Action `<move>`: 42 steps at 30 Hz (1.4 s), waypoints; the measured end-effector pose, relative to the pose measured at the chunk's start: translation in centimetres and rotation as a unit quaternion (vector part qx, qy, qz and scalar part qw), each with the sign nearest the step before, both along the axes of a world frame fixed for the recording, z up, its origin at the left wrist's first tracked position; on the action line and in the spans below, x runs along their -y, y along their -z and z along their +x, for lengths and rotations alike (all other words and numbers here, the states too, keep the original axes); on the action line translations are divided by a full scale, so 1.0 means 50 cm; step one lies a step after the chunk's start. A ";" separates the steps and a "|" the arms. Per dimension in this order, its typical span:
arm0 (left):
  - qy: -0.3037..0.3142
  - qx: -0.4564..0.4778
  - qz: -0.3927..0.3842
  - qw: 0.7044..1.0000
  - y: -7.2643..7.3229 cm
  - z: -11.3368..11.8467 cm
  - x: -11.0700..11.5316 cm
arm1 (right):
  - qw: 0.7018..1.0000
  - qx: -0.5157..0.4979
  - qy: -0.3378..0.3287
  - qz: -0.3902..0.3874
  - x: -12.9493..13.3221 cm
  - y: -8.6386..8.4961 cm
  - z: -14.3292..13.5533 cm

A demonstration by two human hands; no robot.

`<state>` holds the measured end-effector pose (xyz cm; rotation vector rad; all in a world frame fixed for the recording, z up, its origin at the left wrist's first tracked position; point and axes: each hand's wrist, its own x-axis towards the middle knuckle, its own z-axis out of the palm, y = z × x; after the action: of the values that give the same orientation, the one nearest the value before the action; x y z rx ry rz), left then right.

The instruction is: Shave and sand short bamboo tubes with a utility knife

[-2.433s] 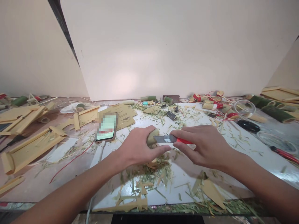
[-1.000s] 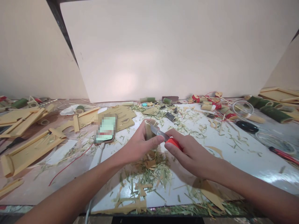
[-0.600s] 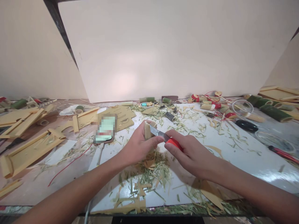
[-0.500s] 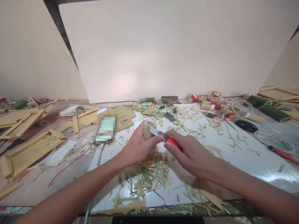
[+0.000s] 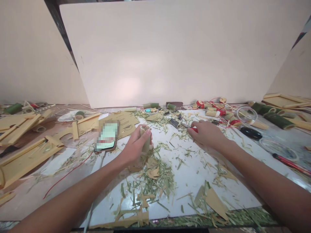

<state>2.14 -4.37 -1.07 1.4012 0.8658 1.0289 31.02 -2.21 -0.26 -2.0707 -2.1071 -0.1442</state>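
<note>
My left hand (image 5: 136, 142) is wrapped round a pale, peeled bamboo tube (image 5: 145, 145), which stands upright with its open end up. Farther right and forward, my right hand (image 5: 206, 133) is low over the white sheet, fingers closed on a utility knife (image 5: 194, 129). Only part of the knife's red handle and its blade end show; my hand hides the rest. The blade points left, close to a small dark block (image 5: 174, 122). Green and tan shavings (image 5: 160, 178) lie in a heap in front of my left hand.
A phone (image 5: 106, 136) lies on cardboard (image 5: 125, 123) to the left, beside wooden frames (image 5: 31, 158). Bamboo pieces (image 5: 278, 118), a clear ring (image 5: 247, 114), a black oval object (image 5: 251, 133) and a red-handled tool (image 5: 289, 163) lie right. White boards (image 5: 170, 55) stand behind.
My right hand has moved the knife away from the bamboo tube, forward and right, down near the sheet. My left hand has kept the tube, shifting slightly left. The view has shifted slightly.
</note>
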 end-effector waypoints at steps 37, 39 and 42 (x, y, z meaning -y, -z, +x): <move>0.113 -0.216 0.133 0.961 -0.030 -0.005 -0.016 | 0.907 -0.346 -0.233 -0.056 0.091 -0.076 -0.219; 0.122 -0.215 0.122 0.961 -0.032 -0.005 -0.017 | 0.905 -0.348 -0.235 -0.065 0.092 -0.076 -0.217; 0.128 -0.206 0.111 0.964 -0.031 -0.005 -0.019 | 0.905 -0.351 -0.232 -0.056 0.094 -0.077 -0.216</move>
<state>1.88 -3.43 0.50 1.9072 0.8523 0.6584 20.20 -6.89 3.57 -1.2948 -2.0521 0.6939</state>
